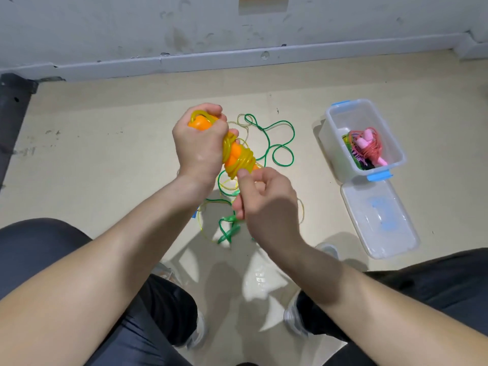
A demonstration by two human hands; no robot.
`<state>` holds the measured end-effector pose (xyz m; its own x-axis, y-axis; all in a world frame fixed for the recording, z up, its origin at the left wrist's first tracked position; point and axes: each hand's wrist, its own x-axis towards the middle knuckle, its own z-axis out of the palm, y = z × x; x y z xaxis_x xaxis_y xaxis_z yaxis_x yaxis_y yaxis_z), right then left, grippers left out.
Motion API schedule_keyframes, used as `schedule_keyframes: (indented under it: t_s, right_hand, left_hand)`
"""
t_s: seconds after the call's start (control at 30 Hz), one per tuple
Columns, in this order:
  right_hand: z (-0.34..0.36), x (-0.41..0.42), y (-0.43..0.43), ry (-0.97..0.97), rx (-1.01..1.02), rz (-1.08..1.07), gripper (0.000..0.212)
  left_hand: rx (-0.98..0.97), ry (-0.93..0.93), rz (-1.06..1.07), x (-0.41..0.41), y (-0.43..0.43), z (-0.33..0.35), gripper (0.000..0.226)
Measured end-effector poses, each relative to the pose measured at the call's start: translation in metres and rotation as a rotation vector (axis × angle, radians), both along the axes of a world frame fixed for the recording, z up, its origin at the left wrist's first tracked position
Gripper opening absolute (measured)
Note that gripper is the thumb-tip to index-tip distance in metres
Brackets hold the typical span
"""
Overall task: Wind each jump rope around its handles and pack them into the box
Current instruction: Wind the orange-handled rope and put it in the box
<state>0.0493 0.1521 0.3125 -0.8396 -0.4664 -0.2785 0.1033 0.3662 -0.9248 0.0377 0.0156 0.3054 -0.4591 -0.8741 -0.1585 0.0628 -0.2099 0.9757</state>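
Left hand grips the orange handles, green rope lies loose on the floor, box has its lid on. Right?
Not the lid. The head view shows the box open, its lid lying on the floor beside it. The left hand does grip the orange handles, and the green rope lies loose.

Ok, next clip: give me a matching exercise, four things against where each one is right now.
Things:
1. orange-handled rope
2. green rope
3. pink rope
4. lid

Places:
A. inside the box
B. loose on the floor
C. flat on the floor beside the box
D. gripped by the left hand

Pairs: 1-D, 2-B, 3-A, 4-C
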Motion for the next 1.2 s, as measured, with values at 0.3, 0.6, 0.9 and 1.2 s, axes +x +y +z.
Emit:
schedule_keyframes:
  t_s: [0.3, 0.6, 0.9, 1.2]
  right_hand:
    - [-0.028, 0.018, 0.006, 0.039, -0.145, 0.192, 0.031]
    - [-0.038, -0.08, 0.023, 0.005, 0.049, 0.577, 0.05]
    - [-0.003, -0.083, 0.012, -0.188, 0.151, 0.377, 0.024]
    - [-0.008, -0.008, -0.001, -0.133, -0.115, -0.121, 0.023]
  left_hand:
    - [0.581, 0.155, 0.007, 0.003, -0.006, 0.014, 0.013]
    - [0.667, 0.087, -0.417, 0.014, -0.02, 0.021, 0.018]
    - [-0.105, -0.088, -0.306, 0.007, -0.009, 0.012, 0.027]
    - [0.097, 0.026, 0.025, 0.0, -0.001, 0.002, 0.019]
